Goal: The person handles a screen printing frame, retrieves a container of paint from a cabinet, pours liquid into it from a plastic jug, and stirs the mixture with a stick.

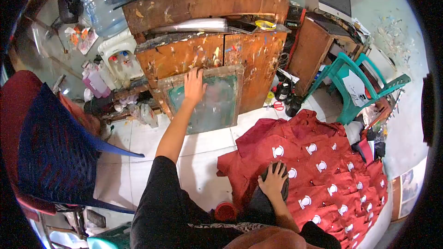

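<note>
The left hand [194, 86] is laid over the top bar of a framed screen [210, 103], with its fingers reaching up past the bar; whether the bar is firmly gripped or only steadied cannot be told. The framed screen is stood on the pale tiled floor [154, 140] and leaned, slightly tilted, against the front of a paint-spattered wooden cabinet [258, 71]. The right hand [274, 180] is rested palm down on a dark rounded surface, its fingers spread and nothing grasped; whether a covered knee or a separate object is touched cannot be told. Beside and beyond that hand, red cloth pieces [318, 157] printed with white motifs are spread in overlapping layers. A red round container [225, 211] is seen close to the person's dark clothing. Red-handled scissors [277, 106] are placed on the floor between the cabinet and the green chair [357, 83], near some dark bottles [282, 91]. On the left side, a blue chair [57, 147] is seen, and a bottle of pink liquid [96, 85] is set near a large clear water jug [104, 7]. A yellow ring-shaped item [266, 25] is kept on the cabinet's ledge.
</note>
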Tool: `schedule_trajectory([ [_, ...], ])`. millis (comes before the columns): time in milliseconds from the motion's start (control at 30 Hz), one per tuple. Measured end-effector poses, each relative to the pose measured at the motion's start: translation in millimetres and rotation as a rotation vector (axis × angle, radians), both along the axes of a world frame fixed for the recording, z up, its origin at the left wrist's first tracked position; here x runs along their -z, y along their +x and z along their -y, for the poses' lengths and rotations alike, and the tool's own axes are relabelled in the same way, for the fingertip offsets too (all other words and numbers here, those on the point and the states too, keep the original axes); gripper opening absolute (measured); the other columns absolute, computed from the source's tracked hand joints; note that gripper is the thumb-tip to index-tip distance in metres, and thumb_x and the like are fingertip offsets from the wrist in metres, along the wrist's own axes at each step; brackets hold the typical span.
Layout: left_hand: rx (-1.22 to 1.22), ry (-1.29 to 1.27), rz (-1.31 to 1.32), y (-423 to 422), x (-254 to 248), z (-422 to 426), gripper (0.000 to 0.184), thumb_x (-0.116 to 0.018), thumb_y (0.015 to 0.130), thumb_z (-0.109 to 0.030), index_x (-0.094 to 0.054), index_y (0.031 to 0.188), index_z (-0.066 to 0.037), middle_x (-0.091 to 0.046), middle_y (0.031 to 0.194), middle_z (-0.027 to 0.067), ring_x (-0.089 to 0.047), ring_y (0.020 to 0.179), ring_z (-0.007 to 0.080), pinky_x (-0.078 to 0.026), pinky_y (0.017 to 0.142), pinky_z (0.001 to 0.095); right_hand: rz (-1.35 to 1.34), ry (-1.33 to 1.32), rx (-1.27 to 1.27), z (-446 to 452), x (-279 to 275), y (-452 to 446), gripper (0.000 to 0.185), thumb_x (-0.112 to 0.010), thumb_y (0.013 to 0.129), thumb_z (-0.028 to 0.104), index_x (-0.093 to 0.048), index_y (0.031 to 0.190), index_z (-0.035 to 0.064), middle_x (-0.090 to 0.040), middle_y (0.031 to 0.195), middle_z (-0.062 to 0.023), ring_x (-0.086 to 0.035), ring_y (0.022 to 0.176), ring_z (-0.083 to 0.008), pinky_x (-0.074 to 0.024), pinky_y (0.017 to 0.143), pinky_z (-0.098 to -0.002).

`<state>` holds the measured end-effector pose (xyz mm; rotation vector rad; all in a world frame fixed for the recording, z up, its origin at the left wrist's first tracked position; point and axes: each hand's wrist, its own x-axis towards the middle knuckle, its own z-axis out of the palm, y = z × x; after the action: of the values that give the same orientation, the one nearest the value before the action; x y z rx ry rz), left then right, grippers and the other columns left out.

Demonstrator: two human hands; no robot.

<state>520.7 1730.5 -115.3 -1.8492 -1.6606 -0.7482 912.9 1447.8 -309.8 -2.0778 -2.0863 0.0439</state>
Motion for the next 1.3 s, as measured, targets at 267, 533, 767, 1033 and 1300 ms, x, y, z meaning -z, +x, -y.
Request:
schedule_trajectory([
  [267,0.002,0.0,-0.026,1,1,8,0.073,-0.079,0.085,-0.04,-0.051,0.142,-0.004,-0.053,0.142,0.0154,-0.047,0.135,0.0324,-0.033,0.115,0.0497,0.024,-0.073,0.006,8,-8,-3,0.092,-0.069,0.083,0.053,-0.038,0.156,0.0065,-0.02,0.166,-0.0295,-0.02,0.152,-0.0522,-0.0204,0.117,-0.0735],
  [533,-0.122,-0.132,-0.105,-8,-11,-14,0.082,-0.057,0.086,-0.079,-0.067,0.118,-0.005,-0.067,0.114,0.0136,-0.062,0.112,0.0305,-0.045,0.098,0.0467,0.048,-0.003,-0.007,9,-6,-3,0.088,-0.068,0.083,0.051,-0.041,0.154,0.0054,-0.024,0.164,-0.0294,-0.023,0.15,-0.0515,-0.0231,0.117,-0.0711],
  [767,0.022,-0.164,-0.024,-15,-20,-21,0.084,-0.059,0.082,-0.081,-0.068,0.114,-0.004,-0.069,0.108,0.0134,-0.065,0.108,0.032,-0.047,0.098,0.0483,0.032,0.01,0.016,16,-12,0,0.088,-0.067,0.084,0.053,-0.043,0.153,0.0042,-0.024,0.164,-0.0306,-0.018,0.152,-0.0526,-0.0177,0.119,-0.0721],
  [1033,0.033,-0.195,0.037,-28,-29,-38,0.087,-0.06,0.079,-0.083,-0.071,0.114,-0.004,-0.072,0.11,0.0152,-0.067,0.108,0.0345,-0.048,0.098,0.0517,0.036,-0.036,0.035,13,-12,-2,0.09,-0.065,0.085,0.056,-0.041,0.155,0.0058,-0.02,0.166,-0.0301,-0.018,0.152,-0.0525,-0.0187,0.118,-0.0727],
  [1300,-0.028,0.178,-0.1,-7,-6,-39,0.069,-0.068,0.082,-0.069,-0.068,0.112,-0.007,-0.062,0.115,0.0128,-0.055,0.113,0.0317,-0.044,0.096,0.0454,0.033,-0.021,0.029,12,-11,-2,0.09,-0.067,0.084,0.056,-0.042,0.155,0.0064,-0.022,0.166,-0.0295,-0.019,0.152,-0.0516,-0.0185,0.119,-0.0716],
])
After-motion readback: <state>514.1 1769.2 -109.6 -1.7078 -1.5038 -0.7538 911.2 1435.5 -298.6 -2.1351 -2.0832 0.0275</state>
